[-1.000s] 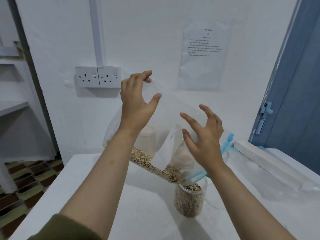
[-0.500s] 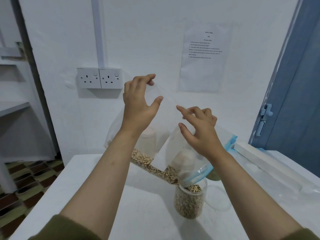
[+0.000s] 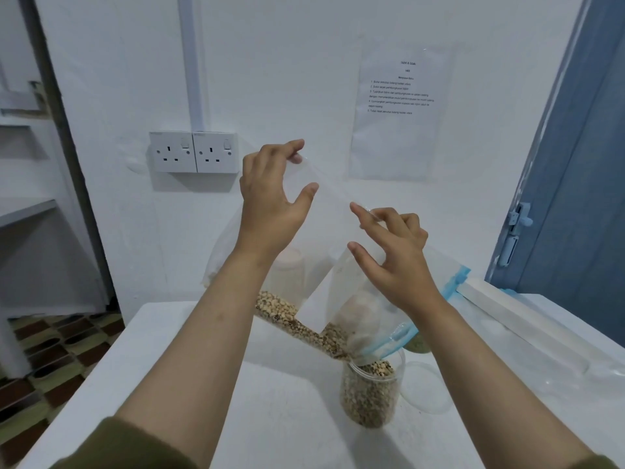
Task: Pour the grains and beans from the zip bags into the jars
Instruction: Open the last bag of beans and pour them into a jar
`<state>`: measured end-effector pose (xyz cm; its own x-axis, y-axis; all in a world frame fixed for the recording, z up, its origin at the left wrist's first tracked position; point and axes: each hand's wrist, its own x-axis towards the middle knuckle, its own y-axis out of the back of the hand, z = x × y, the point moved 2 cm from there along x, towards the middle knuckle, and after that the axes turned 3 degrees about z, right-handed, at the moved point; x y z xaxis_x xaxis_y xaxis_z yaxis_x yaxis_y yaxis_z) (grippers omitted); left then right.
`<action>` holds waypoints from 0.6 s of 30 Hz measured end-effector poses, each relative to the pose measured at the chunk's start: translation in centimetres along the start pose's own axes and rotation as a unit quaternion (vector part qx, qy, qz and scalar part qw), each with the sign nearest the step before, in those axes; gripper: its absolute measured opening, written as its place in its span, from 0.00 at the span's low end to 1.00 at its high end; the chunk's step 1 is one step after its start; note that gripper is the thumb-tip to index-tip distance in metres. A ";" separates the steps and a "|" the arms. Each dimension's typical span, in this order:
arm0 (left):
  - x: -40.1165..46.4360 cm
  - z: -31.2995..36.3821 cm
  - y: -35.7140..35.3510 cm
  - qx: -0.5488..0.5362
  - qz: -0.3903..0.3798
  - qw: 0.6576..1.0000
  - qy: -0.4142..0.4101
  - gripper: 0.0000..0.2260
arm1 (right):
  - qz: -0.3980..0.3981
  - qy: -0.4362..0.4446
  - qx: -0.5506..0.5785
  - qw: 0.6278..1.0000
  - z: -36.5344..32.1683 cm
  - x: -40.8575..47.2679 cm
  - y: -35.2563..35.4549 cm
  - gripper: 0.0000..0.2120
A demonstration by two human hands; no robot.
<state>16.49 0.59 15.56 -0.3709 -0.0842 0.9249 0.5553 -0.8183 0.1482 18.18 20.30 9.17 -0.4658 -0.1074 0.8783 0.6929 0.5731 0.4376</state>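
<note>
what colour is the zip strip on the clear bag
Light blue zip strip along the mouth of the clear plastic bag, seen in the head view.

A jar (image 3: 368, 394) stands on the table (image 3: 270, 418), near its middle. Above it a zip bag (image 3: 338, 265) is held tilted, its mouth lowered into the jar's opening and its closed end raised up and to the left. The raised end is pinched by the left hand (image 3: 270, 204); the bag's upper edge, further right, is pinched by the right hand (image 3: 395, 252). Beans (image 3: 297, 323) lie along the bag's lower side, sloping toward the jar. A lid (image 3: 426, 387) lies on the table just right of the jar. A second jar (image 3: 287, 275) stands behind the bag. Sockets (image 3: 194, 152) are mounted on the wall behind, left of a sheet (image 3: 395, 113).
</note>
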 end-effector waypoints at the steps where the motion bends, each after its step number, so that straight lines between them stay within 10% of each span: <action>1: 0.0 0.0 0.0 0.001 0.000 1.000 -0.001 0.23 | 0.003 0.000 0.000 1.000 0.0 0.0 0.0 0.24; 18: -1.5 -0.4 0.8 0.005 0.059 0.998 0.001 0.25 | 0.055 0.026 0.005 0.998 -0.1 -0.5 -0.6 0.25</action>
<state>17.20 -0.15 14.13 -0.3048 -0.1810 0.9351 0.6019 -0.7975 0.0418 18.04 19.89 8.47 -0.3576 -0.0847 0.9300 0.7325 0.5922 0.3356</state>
